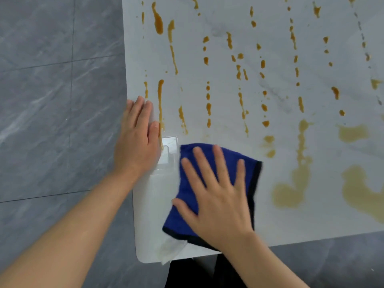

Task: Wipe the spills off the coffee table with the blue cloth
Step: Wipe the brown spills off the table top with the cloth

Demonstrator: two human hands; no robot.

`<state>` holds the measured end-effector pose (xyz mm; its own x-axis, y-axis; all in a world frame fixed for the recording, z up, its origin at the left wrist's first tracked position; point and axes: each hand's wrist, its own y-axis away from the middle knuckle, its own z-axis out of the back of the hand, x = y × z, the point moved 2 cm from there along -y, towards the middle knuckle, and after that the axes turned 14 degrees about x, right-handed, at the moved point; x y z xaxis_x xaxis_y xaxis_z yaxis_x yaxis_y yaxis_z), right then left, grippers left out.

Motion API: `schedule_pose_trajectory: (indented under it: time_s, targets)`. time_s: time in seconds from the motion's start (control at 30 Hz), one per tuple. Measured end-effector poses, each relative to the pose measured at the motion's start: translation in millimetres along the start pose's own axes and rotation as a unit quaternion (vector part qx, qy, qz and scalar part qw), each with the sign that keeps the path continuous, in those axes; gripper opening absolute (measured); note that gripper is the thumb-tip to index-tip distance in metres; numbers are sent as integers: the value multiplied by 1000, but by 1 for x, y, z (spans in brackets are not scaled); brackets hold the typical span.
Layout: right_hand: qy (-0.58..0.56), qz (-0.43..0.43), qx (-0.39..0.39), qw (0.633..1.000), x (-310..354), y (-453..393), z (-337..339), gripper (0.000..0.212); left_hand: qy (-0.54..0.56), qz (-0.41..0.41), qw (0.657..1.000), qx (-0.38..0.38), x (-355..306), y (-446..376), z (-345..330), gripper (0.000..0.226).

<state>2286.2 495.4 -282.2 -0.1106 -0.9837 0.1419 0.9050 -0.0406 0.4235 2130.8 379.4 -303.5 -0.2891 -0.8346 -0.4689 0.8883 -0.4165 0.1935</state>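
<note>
While the right hand (218, 196) presses the cloth (252, 173) flat, fingers spread, low centre on the table (311, 225), the left hand (137, 142) rests open beside it; smears right and streaks (208, 104) above remain, so wiping looks barely begun.

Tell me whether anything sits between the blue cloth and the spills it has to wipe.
Nothing visible does. The right hand presses the blue cloth flat on the coffee table, and bare tabletop leads to the spills beside and beyond it.

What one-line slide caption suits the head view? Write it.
Right hand presses blue cloth onto spill-streaked coffee table; left hand braces its edge.
</note>
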Motion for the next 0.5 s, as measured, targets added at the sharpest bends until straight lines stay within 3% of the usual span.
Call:
schedule_pose_trajectory:
  time_s: [0.1, 0.33, 0.5]
  targets:
    - [-27, -33, 7, 999, -3, 18, -7, 72, -2, -1, 1000, 5, 0, 0, -1, 50]
    - [3, 81, -13, 997, 16, 8, -9, 69, -19, 1, 1000, 6, -1, 0, 0, 50]
    - [-11, -43, -33, 998, -44, -22, 14, 68, -32, 3, 999, 8, -7, 2, 2, 53]
